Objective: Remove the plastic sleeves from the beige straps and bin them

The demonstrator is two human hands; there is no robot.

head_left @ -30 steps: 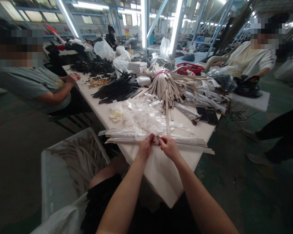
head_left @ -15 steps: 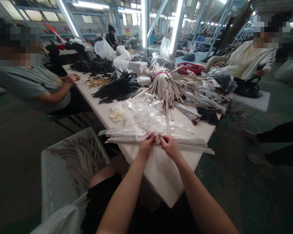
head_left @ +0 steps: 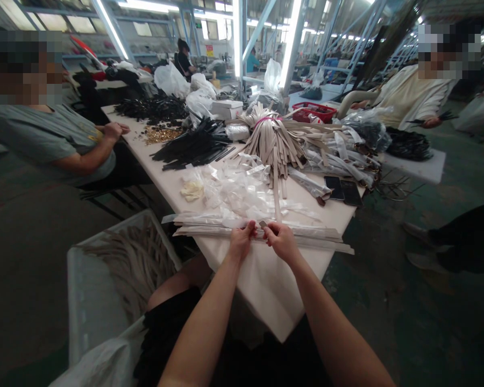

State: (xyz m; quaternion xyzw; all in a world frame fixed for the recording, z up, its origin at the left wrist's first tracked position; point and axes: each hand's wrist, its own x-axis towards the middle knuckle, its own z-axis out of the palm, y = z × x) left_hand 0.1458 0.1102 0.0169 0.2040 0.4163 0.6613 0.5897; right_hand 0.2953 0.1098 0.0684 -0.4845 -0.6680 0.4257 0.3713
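Both of my hands are over the near part of the table, close together above a row of long pale strips (head_left: 318, 235). My right hand (head_left: 280, 239) pinches the end of a grey-beige strip (head_left: 263, 224) between thumb and fingers. My left hand (head_left: 242, 240) is closed, its fingers pressed together; what it holds is too small to make out. Just beyond the hands lies a heap of clear plastic wrappers (head_left: 237, 188). Behind that, a large bundle of beige strips (head_left: 272, 137) fans out under a pink tie.
Black strips (head_left: 197, 142) and gold pieces (head_left: 161, 134) lie at the table's left. Two dark phones (head_left: 342, 191) are near the right edge. A white bin (head_left: 75, 290) of strips stands lower left. People are at left and right.
The whitish piece by my left fingers no longer shows. My right hand has barely moved. The person at right has lifted some dark strips outward from the black pile.
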